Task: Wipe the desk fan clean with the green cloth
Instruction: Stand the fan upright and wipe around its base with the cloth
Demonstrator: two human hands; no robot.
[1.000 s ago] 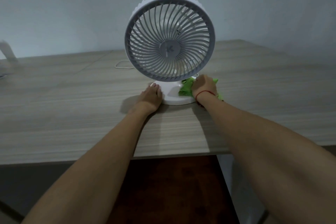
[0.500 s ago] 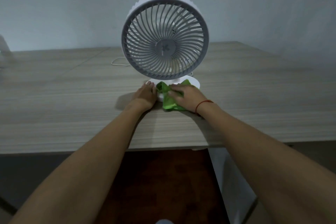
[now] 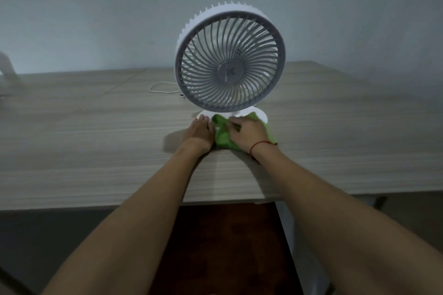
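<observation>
A white desk fan (image 3: 230, 72) with a grey round grille stands upright on a wooden desk (image 3: 96, 141), facing me. Its flat white base (image 3: 260, 114) is mostly covered. My right hand (image 3: 249, 135), a red string on the wrist, presses the crumpled green cloth (image 3: 221, 137) onto the front of the base. My left hand (image 3: 200, 130) lies flat against the base's left edge, fingers together, touching the cloth's left side. The fan's stem is hidden behind the grille.
A thin white cord (image 3: 160, 87) loops on the desk behind the fan to the left. A pale blurred object (image 3: 7, 72) sits at the far left edge. The desk's front edge runs below my forearms, with dark floor (image 3: 223, 246) beneath. A plain wall stands behind.
My right hand has carried the cloth from the base's right side to its front over the last second. The fan now appears further right in view. My left hand stays at the base.
</observation>
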